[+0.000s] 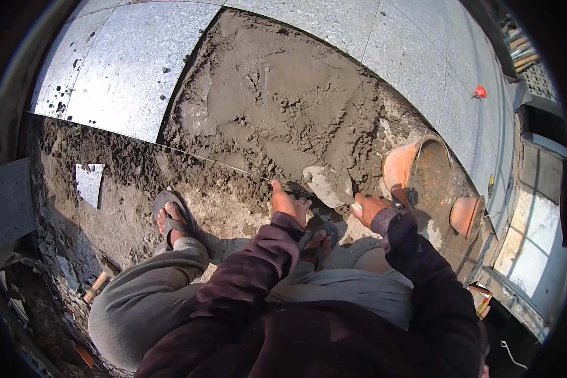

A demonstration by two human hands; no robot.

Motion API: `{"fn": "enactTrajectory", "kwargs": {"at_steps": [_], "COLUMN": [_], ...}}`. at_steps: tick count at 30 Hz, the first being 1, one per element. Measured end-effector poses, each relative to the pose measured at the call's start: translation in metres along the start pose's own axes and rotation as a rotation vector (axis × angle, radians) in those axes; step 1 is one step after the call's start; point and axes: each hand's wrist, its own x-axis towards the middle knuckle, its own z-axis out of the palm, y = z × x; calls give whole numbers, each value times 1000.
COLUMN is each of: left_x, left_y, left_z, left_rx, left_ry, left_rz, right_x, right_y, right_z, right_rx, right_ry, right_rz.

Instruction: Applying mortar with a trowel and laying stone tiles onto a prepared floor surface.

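My right hand (372, 208) grips the handle of a trowel; its mortar-smeared blade (326, 186) lies at the lower edge of a wet mortar bed (283, 88). My left hand (288, 205) is just left of the blade, fingers curled at the mortar's edge beside a thin taut string (220, 164); what it holds, if anything, I cannot make out. An orange bucket (402, 170) with mortar inside sits right of my right hand. Speckled grey tiles (120, 63) border the bed at left, and more run along its upper and right sides.
A smaller orange bucket (463, 217) sits at right, near a red cone-shaped object (480, 92) on the tiles. A tile offcut (89, 179) and a wooden-handled hammer (97, 285) lie on the rough ground at left. My sandalled feet (173, 217) stand below the mortar.
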Motion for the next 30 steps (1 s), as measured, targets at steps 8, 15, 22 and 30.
{"fn": "enactTrajectory", "kwargs": {"at_steps": [8, 15, 22, 30], "left_x": [0, -3, -5, 2], "left_y": [0, -9, -19, -17], "left_z": [-5, -26, -20, -19], "left_rx": [-15, 50, 120, 7], "left_ry": [-48, -41, -59, -78], "left_rz": [-24, 68, 118, 87], "right_x": [-16, 11, 87, 18], "right_y": [32, -25, -66, -30], "right_z": [21, -24, -94, -37], "right_rx": [10, -273, -186, 17], "right_ry": [50, 313, 288, -101], "right_rz": [30, -318, -229, -131]}}
